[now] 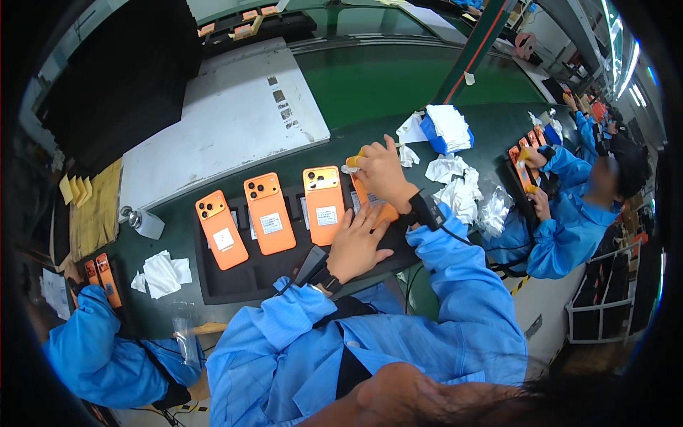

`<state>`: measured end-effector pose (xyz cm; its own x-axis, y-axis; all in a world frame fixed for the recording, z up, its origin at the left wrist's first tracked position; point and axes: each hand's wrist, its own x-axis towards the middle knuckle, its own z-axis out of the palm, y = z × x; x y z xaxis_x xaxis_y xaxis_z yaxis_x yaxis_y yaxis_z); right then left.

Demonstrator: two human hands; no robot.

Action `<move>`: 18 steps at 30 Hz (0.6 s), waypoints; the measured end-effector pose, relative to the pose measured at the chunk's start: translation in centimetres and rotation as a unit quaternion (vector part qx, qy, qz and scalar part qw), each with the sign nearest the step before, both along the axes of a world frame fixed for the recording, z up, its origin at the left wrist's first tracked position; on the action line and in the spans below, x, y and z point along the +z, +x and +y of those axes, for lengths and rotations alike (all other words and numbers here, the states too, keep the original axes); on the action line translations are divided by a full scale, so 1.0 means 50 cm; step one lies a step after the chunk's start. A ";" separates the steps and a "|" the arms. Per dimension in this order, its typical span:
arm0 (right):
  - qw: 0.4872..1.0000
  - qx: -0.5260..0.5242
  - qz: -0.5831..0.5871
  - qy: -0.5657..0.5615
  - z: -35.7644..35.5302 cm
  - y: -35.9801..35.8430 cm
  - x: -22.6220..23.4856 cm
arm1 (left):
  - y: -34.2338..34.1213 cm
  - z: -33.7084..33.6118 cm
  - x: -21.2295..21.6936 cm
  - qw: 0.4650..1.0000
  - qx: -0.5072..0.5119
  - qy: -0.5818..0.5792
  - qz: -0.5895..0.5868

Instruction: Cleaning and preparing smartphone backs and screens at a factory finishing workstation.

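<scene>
Four phones [269,208] lie in the tray [235,290], the rightmost [363,192] under both hands. Right hand [385,171] pinches a wipe [348,170] far; left hand [355,245] rests near, fingers spread. Uneven pressure could skid it.

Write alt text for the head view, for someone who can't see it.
A person's right grip, with yellow finger covers, reaches over the rightmost of four orange phones in a black tray; the left grip is spread at its lower left side. Blue-sleeved co-workers flank the dark green bench.
</scene>
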<state>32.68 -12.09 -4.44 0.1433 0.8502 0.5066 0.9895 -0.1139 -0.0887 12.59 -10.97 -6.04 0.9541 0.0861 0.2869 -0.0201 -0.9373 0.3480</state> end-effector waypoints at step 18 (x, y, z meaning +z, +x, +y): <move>0.988 -0.076 0.076 0.110 -0.001 0.061 -0.028 | 0.002 0.011 -0.003 0.999 0.003 -0.009 0.036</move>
